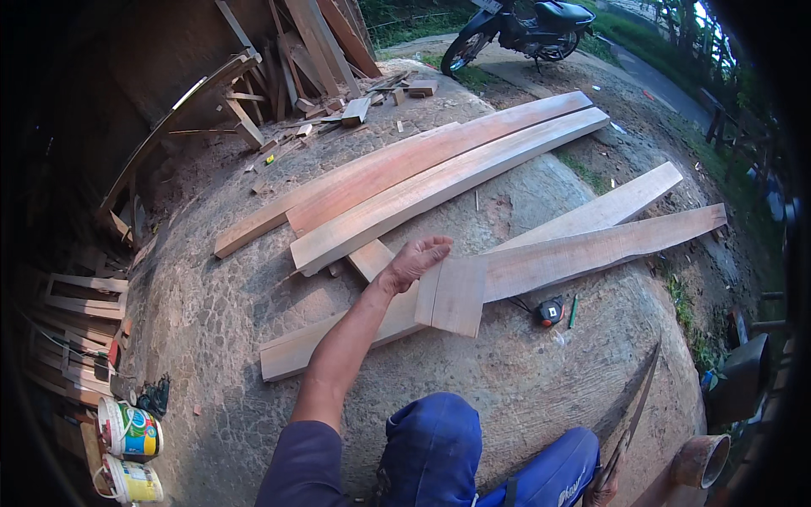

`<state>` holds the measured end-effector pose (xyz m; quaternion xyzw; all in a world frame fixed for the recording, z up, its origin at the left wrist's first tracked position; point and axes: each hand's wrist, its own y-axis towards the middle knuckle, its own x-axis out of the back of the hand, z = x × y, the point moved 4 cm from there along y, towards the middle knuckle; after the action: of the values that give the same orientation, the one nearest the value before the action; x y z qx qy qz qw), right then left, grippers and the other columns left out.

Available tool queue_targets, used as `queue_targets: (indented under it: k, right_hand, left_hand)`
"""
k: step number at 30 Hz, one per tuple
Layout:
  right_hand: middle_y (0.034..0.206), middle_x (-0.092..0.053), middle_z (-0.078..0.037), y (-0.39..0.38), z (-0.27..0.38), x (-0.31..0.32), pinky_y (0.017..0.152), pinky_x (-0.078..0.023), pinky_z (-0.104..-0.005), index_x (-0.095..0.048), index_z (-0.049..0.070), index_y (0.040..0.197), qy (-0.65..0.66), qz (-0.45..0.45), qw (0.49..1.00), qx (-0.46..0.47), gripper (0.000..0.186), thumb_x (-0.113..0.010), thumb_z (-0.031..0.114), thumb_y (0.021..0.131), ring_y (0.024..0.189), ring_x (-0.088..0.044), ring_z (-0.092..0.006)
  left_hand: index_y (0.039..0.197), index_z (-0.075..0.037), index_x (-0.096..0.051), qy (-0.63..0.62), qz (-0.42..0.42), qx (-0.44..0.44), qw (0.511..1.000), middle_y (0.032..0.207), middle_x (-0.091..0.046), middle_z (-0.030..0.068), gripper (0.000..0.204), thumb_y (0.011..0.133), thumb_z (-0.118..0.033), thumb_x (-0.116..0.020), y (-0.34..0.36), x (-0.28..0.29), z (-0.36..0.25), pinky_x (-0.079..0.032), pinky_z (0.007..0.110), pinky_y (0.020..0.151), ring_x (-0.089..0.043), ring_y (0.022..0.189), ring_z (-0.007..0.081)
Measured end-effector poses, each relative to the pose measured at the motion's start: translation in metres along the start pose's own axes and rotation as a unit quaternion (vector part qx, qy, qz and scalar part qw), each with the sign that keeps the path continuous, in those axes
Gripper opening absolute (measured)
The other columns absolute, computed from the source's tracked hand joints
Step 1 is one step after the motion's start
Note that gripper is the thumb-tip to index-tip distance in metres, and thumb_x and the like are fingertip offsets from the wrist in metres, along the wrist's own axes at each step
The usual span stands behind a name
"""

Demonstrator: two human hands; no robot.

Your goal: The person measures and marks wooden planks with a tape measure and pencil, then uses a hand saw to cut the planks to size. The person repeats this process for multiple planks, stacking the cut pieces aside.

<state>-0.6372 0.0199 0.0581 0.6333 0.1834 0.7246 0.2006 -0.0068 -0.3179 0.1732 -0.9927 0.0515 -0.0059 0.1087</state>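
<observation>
My left hand (416, 260) is open, fingers loosely curved, just above a short wooden board piece (452, 296) lying across a long plank (634, 245); whether it touches the piece I cannot tell. My right hand (601, 486) grips a handsaw (634, 410) at the lower right, its blade angled up and away from me. A tape measure (549, 313) and a green pencil (574, 311) lie on the concrete right of the short piece. Another plank (608, 203) sits behind the long one.
Several long timbers (439, 177) lie farther back on the rough concrete (203, 329). Leaning offcuts (296, 51) and scraps fill the upper left. Wooden frames (80, 296) and two buckets (131, 431) stand at left. A motorbike (524, 34) is parked behind; a metal pipe (701, 460) is at lower right.
</observation>
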Motion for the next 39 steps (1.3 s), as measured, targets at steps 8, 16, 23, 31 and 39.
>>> queue_targets:
  k: [8,16,23,31,39]
  right_hand:
    - [0.102,-0.066,-0.015,-0.021,-0.014,0.004,0.079,-0.050,-0.0483,-0.046,0.015,0.156,0.003,0.197,0.971,-0.132,0.064,-0.065,0.011,0.094,0.093,-0.065,-0.0341]
    - [0.108,-0.064,-0.015,-0.044,-0.044,-0.005,0.088,-0.048,-0.0475,-0.038,0.028,0.160,-0.104,0.424,0.893,-0.110,0.082,-0.072,0.015,0.086,0.102,-0.064,-0.0330]
    - [0.124,-0.064,-0.019,-0.015,-0.053,-0.018,0.098,-0.052,-0.0495,-0.049,0.030,0.154,-0.036,0.550,0.802,-0.230,0.076,-0.073,0.018,0.083,0.117,-0.065,-0.0364]
    - [0.104,-0.065,-0.017,0.172,0.085,-0.124,0.089,-0.054,-0.0472,-0.066,0.011,0.133,0.187,0.246,0.948,-0.072,0.040,-0.068,0.021,0.094,0.101,-0.065,-0.0367]
    - [0.165,-0.033,-0.016,0.286,0.211,-0.265,0.109,-0.030,-0.0799,-0.034,0.029,0.162,0.121,0.398,0.894,-0.168,0.104,-0.077,0.070,0.077,0.152,-0.021,-0.0544]
  left_hand:
    - [0.167,-0.016,-0.023,0.311,-0.185,-0.131,0.923,0.175,-0.001,0.0193,0.123,0.074,-0.072,-0.081,0.046,0.014,-0.021,-0.016,0.071,0.123,-0.004,0.159,0.0490]
    - [0.169,-0.031,-0.011,0.761,0.004,-0.080,0.644,0.175,-0.003,0.0196,0.142,0.057,-0.056,-0.095,0.010,-0.089,0.093,-0.005,0.072,0.124,-0.003,0.158,0.0514]
    - [0.169,-0.028,-0.010,0.747,-0.007,-0.023,0.665,0.174,-0.001,0.0233,0.142,0.059,-0.055,-0.096,0.030,-0.076,0.084,-0.004,0.069,0.125,-0.002,0.158,0.0531]
    - [0.169,-0.022,-0.005,0.747,-0.029,-0.102,0.657,0.166,-0.010,0.0350,0.144,0.060,-0.051,-0.095,0.038,-0.079,0.096,-0.008,0.066,0.125,-0.008,0.154,0.0575]
    - [0.168,-0.021,-0.009,0.793,0.010,-0.077,0.605,0.157,-0.028,0.0339,0.143,0.055,-0.045,-0.094,0.042,-0.083,0.080,-0.025,0.059,0.119,-0.034,0.140,0.0492]
